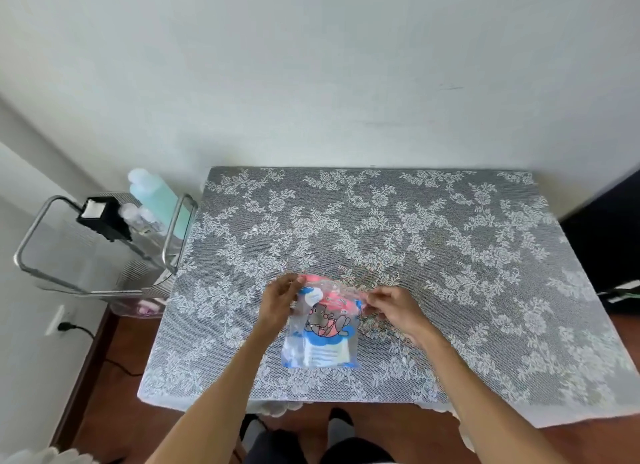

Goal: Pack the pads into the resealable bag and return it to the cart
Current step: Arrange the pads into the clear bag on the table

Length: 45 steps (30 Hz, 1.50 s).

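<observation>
— What covers the worktop (433, 241)?
— A grey lace cloth (485, 325) with a white floral pattern, hanging over the near edge.
— And behind it?
— A plain pale wall (311, 65). At the left, low on the side wall, a socket (57, 319) with a black plug (65, 326) in it; the cord runs down toward the reddish-brown floor (128, 342).
— The right side?
— Something dark (609, 238), too cropped to name.
</observation>
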Motion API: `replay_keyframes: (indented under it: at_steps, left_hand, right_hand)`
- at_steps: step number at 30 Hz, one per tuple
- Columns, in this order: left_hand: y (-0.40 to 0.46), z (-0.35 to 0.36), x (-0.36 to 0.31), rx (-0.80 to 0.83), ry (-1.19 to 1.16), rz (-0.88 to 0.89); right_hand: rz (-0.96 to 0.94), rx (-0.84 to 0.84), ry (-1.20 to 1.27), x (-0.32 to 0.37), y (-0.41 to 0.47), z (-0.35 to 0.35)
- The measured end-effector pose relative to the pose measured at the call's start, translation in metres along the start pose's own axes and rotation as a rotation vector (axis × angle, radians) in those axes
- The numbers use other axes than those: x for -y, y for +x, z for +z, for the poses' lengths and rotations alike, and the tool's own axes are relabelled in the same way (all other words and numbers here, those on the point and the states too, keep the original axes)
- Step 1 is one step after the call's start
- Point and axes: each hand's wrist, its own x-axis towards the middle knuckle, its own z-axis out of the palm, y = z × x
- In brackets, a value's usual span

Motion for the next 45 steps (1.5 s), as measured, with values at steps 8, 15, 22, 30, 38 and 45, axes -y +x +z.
replay_keyframes:
  at_steps: [8,15,22,30,38,45]
  left_hand:
    - [-0.003,-0.018,0.015,-0.055,0.1,0.053]
    - [-0.008,-0.01,0.028,-0.047,0.12,0.073]
    - [-0.007,0.001,0.021,-0.08,-0.118,-0.05]
    - [0.007,0.012,-0.017,-0.088,0.345,0.129]
    - [0.026,0.047,-0.074,0.384,0.803,0.213]
    - [0.037,0.059,-0.082,0.452,0.842,0.255]
  right_hand:
    - [-0.037,-0.194,0.035,0.006,0.005,-0.013]
    - [0.046,0.1,-0.16,-0.017,0.007,0.018]
    - [0.029,0.191,0.056,-0.016,0.006,0.04]
    - [-0.061,0.129,-0.058,-0.014,0.003,0.043]
    - [-0.121,0.128,-0.153,-0.012,0.001,0.045]
    - [-0.117,0.127,-0.127,-0.018,0.003,0.041]
